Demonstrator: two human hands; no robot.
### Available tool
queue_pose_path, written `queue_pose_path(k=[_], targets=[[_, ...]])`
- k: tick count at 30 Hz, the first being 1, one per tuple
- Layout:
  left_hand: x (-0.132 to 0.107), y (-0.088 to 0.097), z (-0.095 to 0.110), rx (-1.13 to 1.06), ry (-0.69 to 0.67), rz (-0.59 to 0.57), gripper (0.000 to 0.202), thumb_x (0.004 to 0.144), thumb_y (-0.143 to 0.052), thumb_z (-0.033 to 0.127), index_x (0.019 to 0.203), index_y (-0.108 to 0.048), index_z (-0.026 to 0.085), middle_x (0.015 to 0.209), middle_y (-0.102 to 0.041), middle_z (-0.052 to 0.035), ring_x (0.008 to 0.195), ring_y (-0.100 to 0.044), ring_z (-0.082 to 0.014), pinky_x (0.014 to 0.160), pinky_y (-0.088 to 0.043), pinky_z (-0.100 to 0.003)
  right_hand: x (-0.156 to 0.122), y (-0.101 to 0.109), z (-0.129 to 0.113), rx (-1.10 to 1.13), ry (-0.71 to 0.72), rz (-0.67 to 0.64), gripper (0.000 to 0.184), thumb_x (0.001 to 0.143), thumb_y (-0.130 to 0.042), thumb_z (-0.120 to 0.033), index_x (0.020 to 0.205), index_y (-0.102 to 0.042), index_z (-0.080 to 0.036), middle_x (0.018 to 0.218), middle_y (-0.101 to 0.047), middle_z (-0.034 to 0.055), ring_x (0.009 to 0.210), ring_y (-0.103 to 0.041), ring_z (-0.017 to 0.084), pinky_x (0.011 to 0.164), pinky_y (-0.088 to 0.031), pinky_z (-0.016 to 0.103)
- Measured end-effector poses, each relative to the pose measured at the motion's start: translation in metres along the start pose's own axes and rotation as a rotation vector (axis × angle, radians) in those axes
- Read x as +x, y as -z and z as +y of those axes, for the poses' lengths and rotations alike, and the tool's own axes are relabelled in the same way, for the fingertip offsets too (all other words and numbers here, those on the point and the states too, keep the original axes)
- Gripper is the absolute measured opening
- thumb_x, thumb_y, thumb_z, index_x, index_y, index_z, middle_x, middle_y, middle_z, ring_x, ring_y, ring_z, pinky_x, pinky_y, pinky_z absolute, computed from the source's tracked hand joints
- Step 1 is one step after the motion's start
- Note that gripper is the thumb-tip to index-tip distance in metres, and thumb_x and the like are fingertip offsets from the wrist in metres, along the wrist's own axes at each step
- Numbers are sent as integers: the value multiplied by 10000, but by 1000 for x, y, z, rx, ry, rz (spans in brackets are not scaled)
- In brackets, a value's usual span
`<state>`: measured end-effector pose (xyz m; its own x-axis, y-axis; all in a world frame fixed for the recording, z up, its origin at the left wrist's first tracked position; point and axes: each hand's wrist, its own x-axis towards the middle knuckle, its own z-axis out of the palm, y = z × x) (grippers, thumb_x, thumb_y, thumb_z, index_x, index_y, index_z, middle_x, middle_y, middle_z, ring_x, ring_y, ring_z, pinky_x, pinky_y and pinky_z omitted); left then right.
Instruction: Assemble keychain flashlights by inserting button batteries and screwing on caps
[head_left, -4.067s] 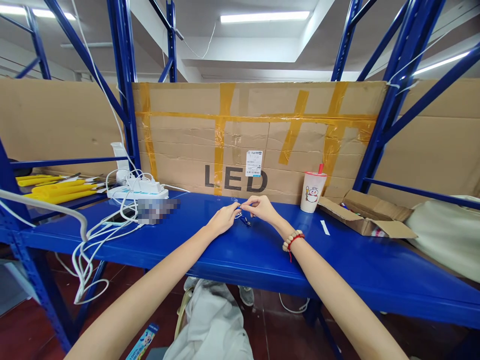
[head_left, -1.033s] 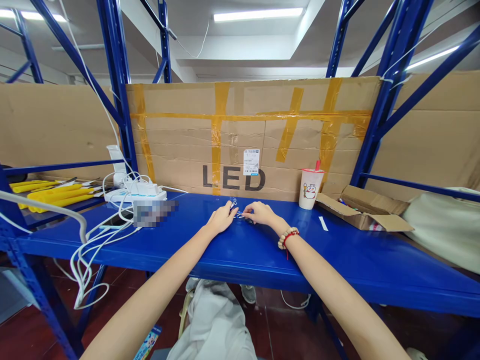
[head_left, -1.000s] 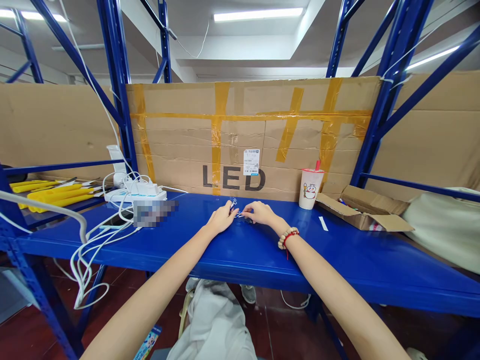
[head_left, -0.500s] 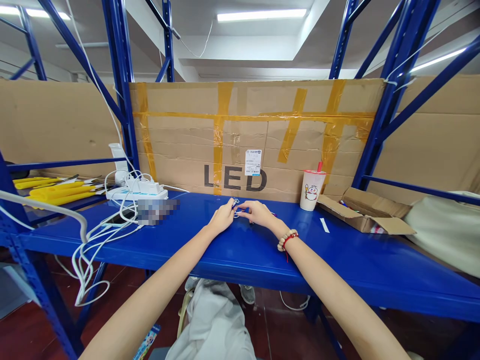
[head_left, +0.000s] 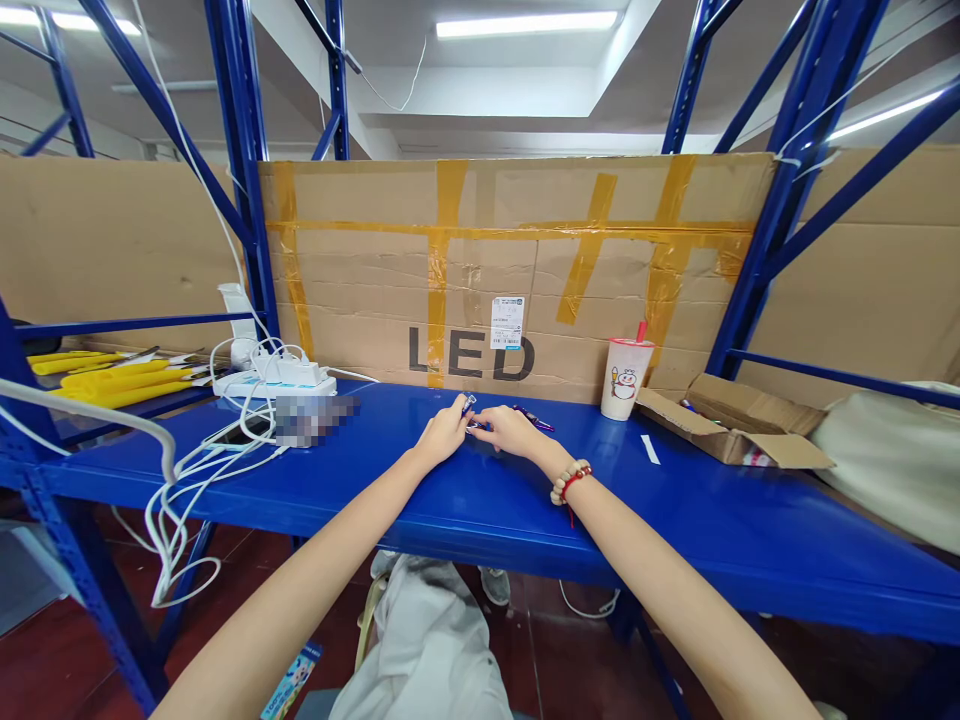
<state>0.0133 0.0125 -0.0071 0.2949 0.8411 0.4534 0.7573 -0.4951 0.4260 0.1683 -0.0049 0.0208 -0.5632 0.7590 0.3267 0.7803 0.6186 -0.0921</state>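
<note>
My left hand (head_left: 444, 432) is closed on a small shiny metal piece (head_left: 469, 404) that sticks out past its fingertips; its exact kind is too small to tell. Right beside it, my right hand (head_left: 511, 432) has its fingers pinched together, pointing at the left fingertips. Something dark and small shows between the two hands, mostly covered by fingers. A slim purple object (head_left: 534, 418), patterned and shiny, lies on the blue shelf top (head_left: 450, 500) just behind my right hand.
A white cup (head_left: 624, 385) with a red straw and an opened cardboard box (head_left: 731, 420) stand at the right, near a white strip (head_left: 650, 449). Tangled white cables (head_left: 247, 430), a power strip (head_left: 281, 378) and yellow-handled tools (head_left: 124, 385) are at the left. Taped cardboard (head_left: 360, 280) closes the back.
My right hand has shifted slightly left and closer to the left fingertips, leaving more of the purple object visible behind it. My left hand stays almost in place.
</note>
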Motion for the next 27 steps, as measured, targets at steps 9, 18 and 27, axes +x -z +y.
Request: queue_pose_path(k=[9,18,27], targets=[[-2,2,2,40,-4,-5,109,926,-333,249,998,-412,228,966,-657,-76,937,-634,-250,697,-447,-285,0,-3,-1,14,7,-16,219,883,-470,-289,792,-629,-169,575,-630,-1,496,-568,114,529,-335,204],[-4,5,4,52,14,-13,135,921,-344,260,1014,-435,223,969,-660,-79,933,-633,-262,685,-448,-289,1,-7,-3,26,7,-16,262,865,-462,-300,699,-616,-166,635,-643,10,511,-534,98,507,-290,201],[-3,3,2,49,0,11,113,920,-364,246,1005,-433,220,927,-665,-75,876,-649,-248,661,-439,-268,3,-8,-2,-72,28,55,256,848,-483,-276,666,-618,-158,657,-620,25,566,-470,108,508,-216,229]])
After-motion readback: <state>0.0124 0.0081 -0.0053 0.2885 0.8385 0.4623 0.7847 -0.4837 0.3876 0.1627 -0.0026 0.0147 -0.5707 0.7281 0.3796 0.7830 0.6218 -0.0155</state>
